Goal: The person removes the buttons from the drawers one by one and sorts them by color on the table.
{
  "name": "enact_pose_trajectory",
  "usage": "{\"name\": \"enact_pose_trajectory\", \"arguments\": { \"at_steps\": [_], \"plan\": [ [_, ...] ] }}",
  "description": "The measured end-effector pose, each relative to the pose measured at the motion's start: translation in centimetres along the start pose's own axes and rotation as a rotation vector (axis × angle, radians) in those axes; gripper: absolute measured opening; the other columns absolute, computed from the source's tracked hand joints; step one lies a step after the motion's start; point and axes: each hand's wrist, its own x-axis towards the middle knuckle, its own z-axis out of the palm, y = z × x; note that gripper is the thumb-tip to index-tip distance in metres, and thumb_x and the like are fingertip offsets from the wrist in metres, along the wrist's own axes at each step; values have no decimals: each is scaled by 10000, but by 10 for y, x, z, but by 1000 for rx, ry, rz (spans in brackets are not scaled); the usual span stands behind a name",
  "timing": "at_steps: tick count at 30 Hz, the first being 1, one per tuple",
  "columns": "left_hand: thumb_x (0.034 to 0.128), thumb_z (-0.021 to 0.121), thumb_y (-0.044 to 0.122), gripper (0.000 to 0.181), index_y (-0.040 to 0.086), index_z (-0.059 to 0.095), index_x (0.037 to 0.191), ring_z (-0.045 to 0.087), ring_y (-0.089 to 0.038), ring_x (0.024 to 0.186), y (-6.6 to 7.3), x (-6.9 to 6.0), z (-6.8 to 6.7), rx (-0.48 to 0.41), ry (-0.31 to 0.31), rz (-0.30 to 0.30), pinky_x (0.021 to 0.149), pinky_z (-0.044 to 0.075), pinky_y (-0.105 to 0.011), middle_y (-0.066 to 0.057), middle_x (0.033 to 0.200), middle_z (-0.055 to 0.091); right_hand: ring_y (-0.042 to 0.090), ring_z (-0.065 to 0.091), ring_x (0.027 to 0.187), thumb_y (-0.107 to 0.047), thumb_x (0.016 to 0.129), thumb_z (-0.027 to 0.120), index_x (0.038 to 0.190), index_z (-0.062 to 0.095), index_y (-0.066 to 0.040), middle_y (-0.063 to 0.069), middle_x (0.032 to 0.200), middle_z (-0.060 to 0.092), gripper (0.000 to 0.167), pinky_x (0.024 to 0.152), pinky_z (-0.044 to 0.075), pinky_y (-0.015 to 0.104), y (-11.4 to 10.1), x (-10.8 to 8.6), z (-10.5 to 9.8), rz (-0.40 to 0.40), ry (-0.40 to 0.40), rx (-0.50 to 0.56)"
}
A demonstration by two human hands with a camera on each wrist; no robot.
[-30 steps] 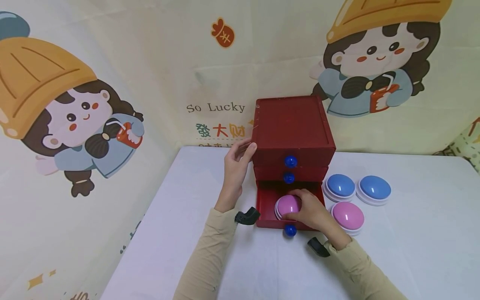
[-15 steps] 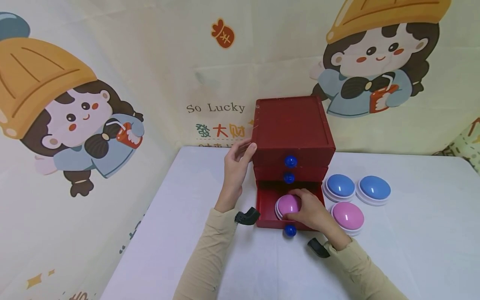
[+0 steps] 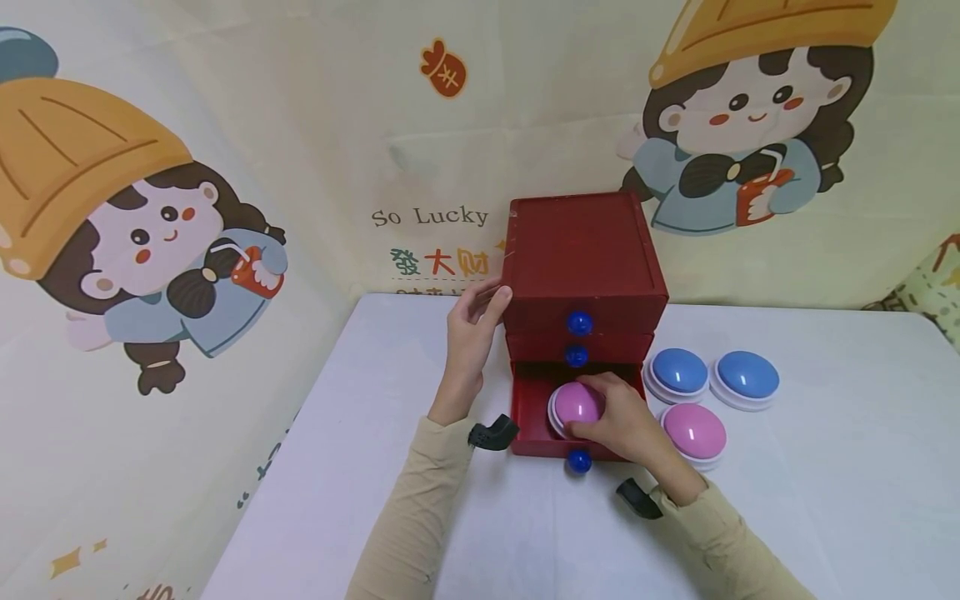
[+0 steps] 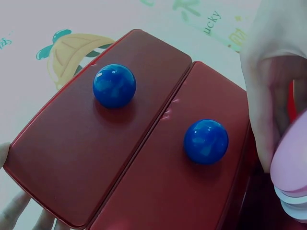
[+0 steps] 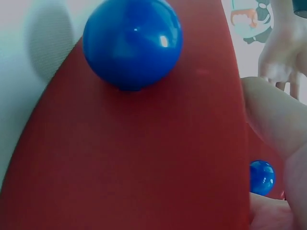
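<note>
A dark red chest of drawers (image 3: 585,246) with blue ball knobs stands on the table, its bottom drawer (image 3: 542,448) pulled out. Inside that drawer, my right hand (image 3: 626,423) grips a pink dome-topped push button (image 3: 576,404) with a white base, thumb on the near side and fingers on the far side. The same pink push button (image 4: 293,163) shows tilted at the edge of the left wrist view. My left hand (image 3: 471,342) rests against the chest's left side near the top, fingers fairly straight. The drawer front hides most of the grip in the right wrist view.
To the right of the chest lie two blue push buttons (image 3: 680,371) and another pink push button (image 3: 695,432), on a white-covered table (image 3: 847,467). A printed cloth backdrop (image 3: 330,125) hangs behind and at the left.
My right hand has raised the pink push button slightly within the drawer. The left hand keeps its place on the chest. The head view has shifted a little.
</note>
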Motion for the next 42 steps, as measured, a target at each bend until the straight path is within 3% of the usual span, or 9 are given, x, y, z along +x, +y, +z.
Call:
{"name": "enact_pose_trajectory", "arguments": {
  "at_steps": [13, 27, 37, 42],
  "plan": [
    [943, 676, 350, 380, 180, 630, 1279, 580, -178, 1162, -1, 0, 0, -10, 5, 19, 983, 527, -350, -11, 1267, 623, 351, 616, 1045, -257, 701, 873, 1264, 615, 40, 198, 1202, 628, 686, 813, 586, 497, -5, -4, -6, -53, 41, -22],
    [956, 665, 320, 419, 127, 603, 1322, 562, -185, 1186, 0, 1, -1, -18, -6, 3, 998, 515, -352, -55, 1310, 600, 359, 613, 1072, -250, 678, 888, 1258, 631, 17, 187, 1217, 624, 688, 821, 583, 519, -10, -12, -12, -80, 88, -48],
    [975, 636, 227, 380, 52, 596, 1311, 569, -200, 1168, 28, -12, 3, -9, -7, -11, 991, 516, -348, -94, 1292, 602, 351, 611, 1060, -262, 685, 885, 1252, 633, 19, 181, 1204, 621, 682, 817, 580, 524, -11, -17, -19, -90, 118, -49],
    [977, 633, 231, 397, 44, 587, 1324, 563, -210, 1182, 31, -13, 4, -9, -14, -5, 993, 514, -353, -104, 1306, 596, 357, 602, 1062, -244, 681, 891, 1253, 628, 24, 188, 1201, 612, 684, 798, 584, 523, -12, -20, -24, -93, 128, -36]
  ]
}}
